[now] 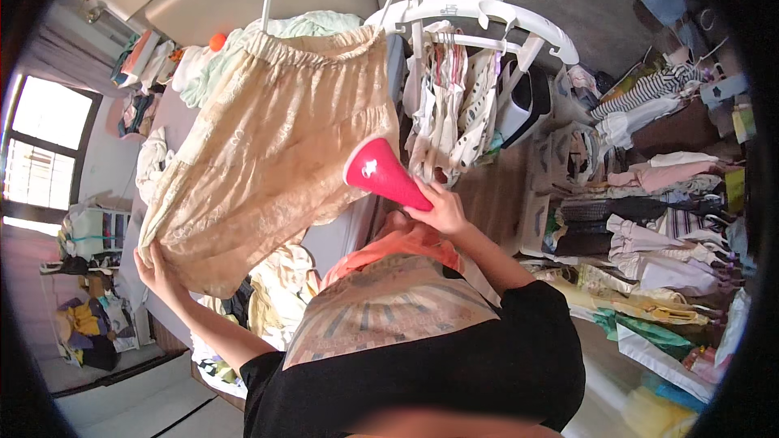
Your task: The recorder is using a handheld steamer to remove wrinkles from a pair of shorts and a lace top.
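A cream skirt [274, 128] with a gathered elastic waist and lace-patterned fabric hangs by its waistband from a white hanging frame [475, 9]. Its lower edge is pulled out to the left by my left hand [159, 274], whose fingers grip the hem. My right hand [439, 207] holds the narrow end of a pink cone-shaped handheld tool [389, 173], possibly a garment steamer's head. The tool's wide, pale-rimmed end points up and left at the skirt's right part; whether it touches the fabric cannot be told.
Several garments [450, 97] hang from the frame's lower bar. Hangered clothes [657, 225] and clear drawers [538, 207] line the right side. Behind the skirt lies a pale green cloth [310, 24]. More clothes [280, 286] are heaped below it. A shelf with clothes [91, 322] stands left.
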